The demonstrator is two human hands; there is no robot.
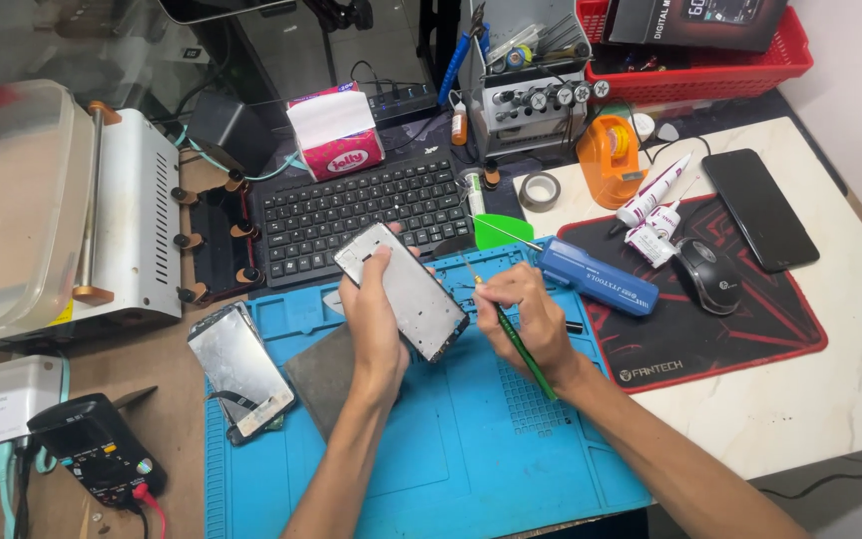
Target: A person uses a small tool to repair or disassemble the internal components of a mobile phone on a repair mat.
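Note:
My left hand (375, 329) grips a bare grey phone frame (403, 289), holding it tilted above the blue work mat (451, 439). My right hand (529, 321) holds a thin green-handled tool (525, 351) like a pen, its tip pointing toward the frame's right edge. A second phone body with a shiny back (239, 367) lies on the mat's left edge. A dark grey pad (316, 384) sits under my left wrist.
A black keyboard (361, 210) lies behind the mat. A blue electric screwdriver (596, 277), black mouse (708, 277), red-black mouse pad (750, 329), black phone (758, 208), glue tubes (650, 205), orange tape dispenser (609, 155), tissue pack (336, 132), multimeter (97, 454) and a white machine (137, 220) surround it.

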